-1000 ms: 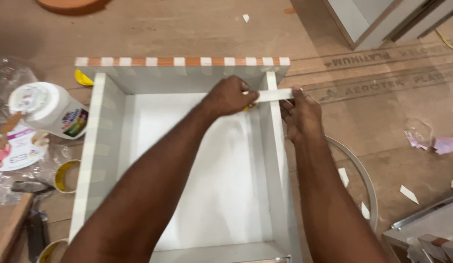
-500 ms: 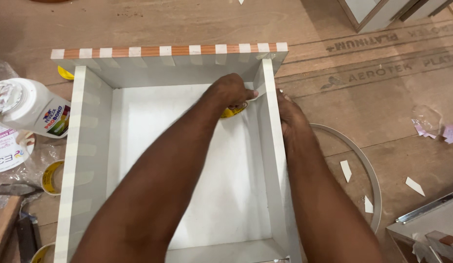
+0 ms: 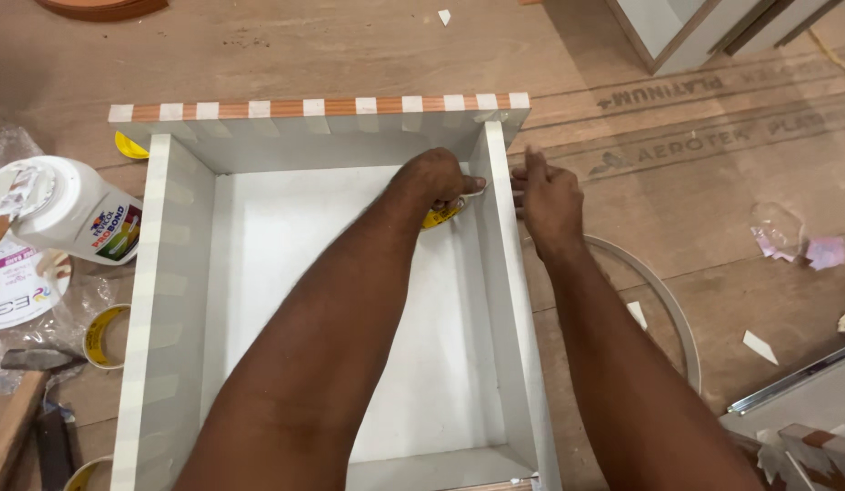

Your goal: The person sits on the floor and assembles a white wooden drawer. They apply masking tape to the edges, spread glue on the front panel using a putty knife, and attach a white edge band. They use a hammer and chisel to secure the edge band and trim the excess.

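A white drawer box [image 3: 172, 273] with a striped orange-and-white front edge lies open side up on a plywood floor. My left hand [image 3: 436, 182] reaches inside it and grips a yellow tape roll [image 3: 438, 218] against the inner face of the right wall [image 3: 504, 300]. A short pale strip of tape [image 3: 477, 191] runs from the roll to the top of that wall. My right hand [image 3: 545, 200] is outside the same wall, fingers stretched out and touching its outer face near the top.
A white glue bottle [image 3: 72, 214] lies left of the drawer, with tape rolls [image 3: 104, 335] and a hammer [image 3: 36, 359] below it. A curved white edge strip [image 3: 677, 314] and paper scraps lie on the right. A cabinet corner [image 3: 704, 32] stands at top right.
The tape strip held across the wall's top between both hands is now folded over it. My left hand went down inside the drawer, and my right hand moved to the wall's outer face.
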